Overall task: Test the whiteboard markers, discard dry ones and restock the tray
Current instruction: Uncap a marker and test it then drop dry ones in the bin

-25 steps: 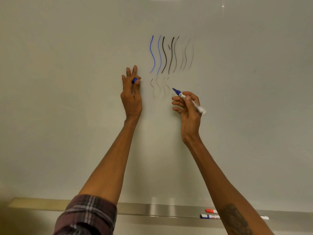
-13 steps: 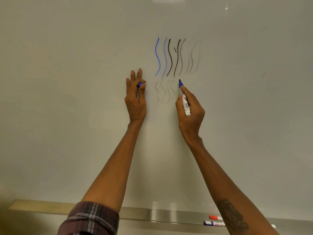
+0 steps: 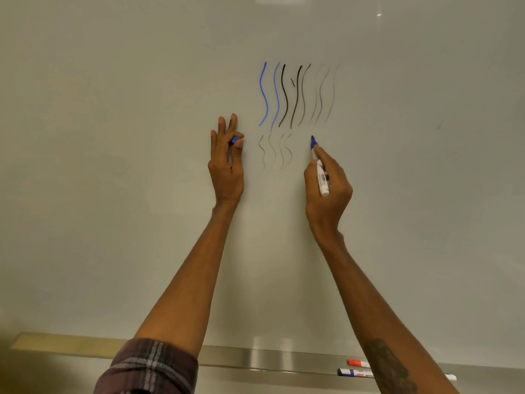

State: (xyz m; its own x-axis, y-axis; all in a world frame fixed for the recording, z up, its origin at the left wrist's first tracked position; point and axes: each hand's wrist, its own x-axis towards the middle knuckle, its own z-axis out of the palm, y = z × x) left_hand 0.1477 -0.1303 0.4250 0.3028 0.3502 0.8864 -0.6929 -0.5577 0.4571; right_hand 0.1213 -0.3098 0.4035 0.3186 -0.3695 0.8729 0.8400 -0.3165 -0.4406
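The blue whiteboard marker (image 3: 320, 173) is uncapped and stands nearly upright in the right hand (image 3: 326, 194), whose thumb and fingers are curled around its white barrel. Its blue tip points up, right of the lower test marks; whether it touches the whiteboard (image 3: 113, 137) I cannot tell. The left hand (image 3: 225, 166) is raised to the left at about the same height. It pinches the blue cap (image 3: 234, 141) between thumb and forefinger, and its other fingers point straight up.

Between the two hands sits a low row of faint grey squiggles (image 3: 274, 152). Above them runs a taller row of wavy strokes: two blue lines (image 3: 264, 95) on the left, then black lines (image 3: 285, 98), then pale grey lines (image 3: 324, 92) fading out to the right.

Along the near edge of the board lies the metal tray (image 3: 255, 356). At its right end rest a red-capped marker (image 3: 358, 363) and, just in front of it, a blue-capped marker (image 3: 355, 373), both partly hidden behind the right forearm. A plaid sleeve (image 3: 150, 368) is pushed up on the left arm, and a tattoo (image 3: 389, 365) shows on the right forearm.
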